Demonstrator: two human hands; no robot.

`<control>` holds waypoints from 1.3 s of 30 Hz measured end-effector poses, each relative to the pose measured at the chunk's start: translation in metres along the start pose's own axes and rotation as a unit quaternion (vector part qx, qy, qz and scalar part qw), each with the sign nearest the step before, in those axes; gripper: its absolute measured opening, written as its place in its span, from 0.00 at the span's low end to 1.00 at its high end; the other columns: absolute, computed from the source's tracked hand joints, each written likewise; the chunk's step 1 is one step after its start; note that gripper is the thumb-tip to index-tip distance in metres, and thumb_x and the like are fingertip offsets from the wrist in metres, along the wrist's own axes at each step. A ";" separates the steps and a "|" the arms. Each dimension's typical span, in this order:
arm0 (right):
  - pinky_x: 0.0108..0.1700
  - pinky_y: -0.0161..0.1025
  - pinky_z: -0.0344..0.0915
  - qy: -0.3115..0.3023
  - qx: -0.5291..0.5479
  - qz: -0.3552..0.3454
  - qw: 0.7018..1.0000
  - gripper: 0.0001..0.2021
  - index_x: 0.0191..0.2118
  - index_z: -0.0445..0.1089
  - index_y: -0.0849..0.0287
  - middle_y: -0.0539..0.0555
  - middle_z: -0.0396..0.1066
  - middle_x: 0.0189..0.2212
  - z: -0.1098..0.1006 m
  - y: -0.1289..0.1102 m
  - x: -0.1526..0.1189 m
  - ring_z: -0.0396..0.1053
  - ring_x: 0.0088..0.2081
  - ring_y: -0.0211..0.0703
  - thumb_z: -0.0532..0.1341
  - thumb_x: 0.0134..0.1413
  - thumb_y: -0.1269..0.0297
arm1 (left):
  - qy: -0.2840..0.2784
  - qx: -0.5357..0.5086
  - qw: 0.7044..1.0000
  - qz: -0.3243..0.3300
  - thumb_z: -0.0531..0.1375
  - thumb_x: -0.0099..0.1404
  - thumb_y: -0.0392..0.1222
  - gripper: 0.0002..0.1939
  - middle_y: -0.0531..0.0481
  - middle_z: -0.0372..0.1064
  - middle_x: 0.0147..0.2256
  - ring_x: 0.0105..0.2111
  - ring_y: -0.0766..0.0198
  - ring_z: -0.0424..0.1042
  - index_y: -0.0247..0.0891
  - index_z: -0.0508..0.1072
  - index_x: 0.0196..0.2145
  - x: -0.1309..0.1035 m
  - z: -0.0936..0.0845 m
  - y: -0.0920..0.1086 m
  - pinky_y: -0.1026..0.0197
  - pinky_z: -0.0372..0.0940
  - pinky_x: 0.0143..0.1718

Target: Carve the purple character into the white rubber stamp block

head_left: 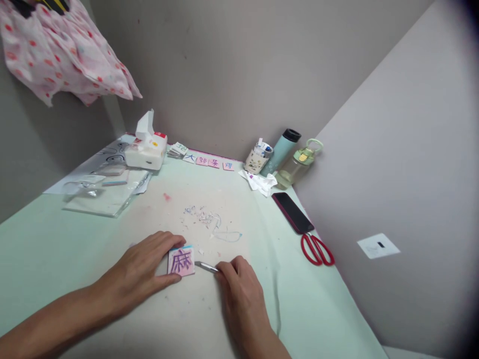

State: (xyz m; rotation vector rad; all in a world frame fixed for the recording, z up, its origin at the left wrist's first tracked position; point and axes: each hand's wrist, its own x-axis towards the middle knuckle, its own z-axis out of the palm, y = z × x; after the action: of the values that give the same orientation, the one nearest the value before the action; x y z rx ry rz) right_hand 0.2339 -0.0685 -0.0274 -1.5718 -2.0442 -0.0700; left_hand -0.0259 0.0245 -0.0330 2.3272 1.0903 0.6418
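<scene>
A small square block (181, 262), pinkish with a purple character on its face and a blue strip along its far edge, lies on the grey mat (179, 314). My left hand (153, 262) grips it, fingers at the far edge and thumb at the near edge. In my right hand (241, 286) is a slim silver craft knife (207, 267), pinched between thumb and fingers. Its blade points left, close to the block's right side; whether it touches cannot be made out. Beyond the block lie thin shavings (204, 215) and scraps.
At the back stand a tissue pack (146, 152), several character tiles (213, 163), a pen cup (256, 160), a teal flask (281, 149) and a green bottle (295, 169). To the right are a phone (293, 213) and red-handled scissors (317, 250); plastic bags (105, 197) lie left.
</scene>
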 end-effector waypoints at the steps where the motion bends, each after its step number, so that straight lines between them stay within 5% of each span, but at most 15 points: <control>1: 0.32 0.38 0.62 0.001 0.001 -0.001 1.000 0.11 0.41 0.71 0.58 0.53 0.66 0.31 -0.001 -0.001 0.000 0.67 0.31 0.44 0.52 0.72 0.74 | -0.003 0.001 1.000 -0.004 0.66 0.67 0.49 0.23 0.48 0.77 0.54 0.53 0.48 0.76 0.48 0.70 0.58 0.001 -0.001 0.001 0.52 0.72 0.51; 15: 0.34 0.44 0.61 0.108 -0.063 -0.112 0.986 0.24 0.60 0.69 0.59 0.58 0.72 0.36 -0.010 -0.008 -0.006 0.67 0.32 0.47 0.55 0.63 0.85 | -0.049 -0.130 0.989 -0.051 0.66 0.67 0.48 0.28 0.47 0.75 0.62 0.61 0.48 0.75 0.51 0.69 0.63 0.005 -0.011 -0.007 0.47 0.72 0.61; 22: 0.35 0.44 0.62 0.064 -0.062 -0.085 0.992 0.19 0.56 0.71 0.58 0.57 0.71 0.34 -0.014 -0.006 -0.007 0.66 0.31 0.46 0.53 0.68 0.81 | -0.005 -0.097 0.994 -0.051 0.65 0.66 0.48 0.25 0.46 0.75 0.60 0.59 0.46 0.75 0.51 0.71 0.61 0.001 -0.006 -0.003 0.45 0.73 0.60; 27: 0.33 0.40 0.62 0.042 -0.021 -0.022 0.999 0.12 0.48 0.73 0.56 0.55 0.68 0.32 -0.013 0.007 -0.008 0.67 0.32 0.45 0.52 0.73 0.74 | 0.025 -0.026 0.999 -0.031 0.65 0.69 0.55 0.26 0.46 0.74 0.60 0.59 0.44 0.75 0.52 0.70 0.63 0.005 -0.016 -0.019 0.48 0.74 0.58; 31: 0.39 0.41 0.70 -0.061 0.046 -0.019 0.997 0.09 0.49 0.72 0.55 0.56 0.72 0.39 -0.026 0.015 0.004 0.71 0.39 0.47 0.56 0.71 0.72 | 0.028 -0.004 0.999 -0.025 0.65 0.68 0.57 0.29 0.49 0.74 0.60 0.58 0.44 0.76 0.55 0.68 0.64 0.003 -0.009 -0.040 0.50 0.75 0.57; 35: 0.46 0.46 0.73 -0.067 0.018 -0.004 0.998 0.10 0.51 0.74 0.56 0.59 0.77 0.45 -0.044 0.042 0.040 0.74 0.45 0.52 0.64 0.66 0.70 | 0.054 0.001 0.997 -0.053 0.60 0.72 0.58 0.27 0.48 0.70 0.64 0.63 0.41 0.70 0.56 0.64 0.66 -0.004 0.008 -0.051 0.42 0.68 0.64; 39: 0.49 0.46 0.74 0.017 0.013 0.106 0.994 0.13 0.55 0.74 0.59 0.59 0.78 0.46 -0.052 0.114 0.097 0.76 0.46 0.50 0.64 0.68 0.65 | 0.035 0.037 0.998 -0.035 0.60 0.72 0.57 0.30 0.50 0.67 0.66 0.65 0.39 0.68 0.58 0.60 0.68 -0.011 0.016 -0.062 0.40 0.65 0.66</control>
State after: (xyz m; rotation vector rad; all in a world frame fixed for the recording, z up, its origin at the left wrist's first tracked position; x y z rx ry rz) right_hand 0.3419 0.0333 0.0276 -1.7497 -1.8332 0.0099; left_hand -0.0571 0.0470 -0.0848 2.3328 1.2409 0.6714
